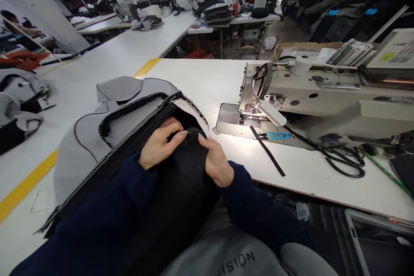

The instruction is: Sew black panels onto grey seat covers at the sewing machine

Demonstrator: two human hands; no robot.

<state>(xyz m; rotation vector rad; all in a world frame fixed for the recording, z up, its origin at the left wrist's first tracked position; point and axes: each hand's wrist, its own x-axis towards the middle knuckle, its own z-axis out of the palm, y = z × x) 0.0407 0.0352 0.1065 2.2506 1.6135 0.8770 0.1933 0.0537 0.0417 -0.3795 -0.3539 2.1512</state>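
Observation:
A grey and black fabric bag piece (97, 138) lies across the white table (200, 82) and over my lap. My left hand (160, 144) pinches the black fabric edge (190, 138) with its fingers closed. Beside it, my right hand (217, 161) grips the same black edge, thumb on top. The two hands almost touch. A thin reddish thread or mark shows between the fingers. Both arms wear dark blue sleeves.
A sewing machine (323, 99) with a lit lamp stands on the right. Near it lie a black strip (268, 152), a blue clip (277, 136) and black scissors (344, 159). Grey fabric pieces (19, 103) sit at the left. Worktables and stacked material fill the back.

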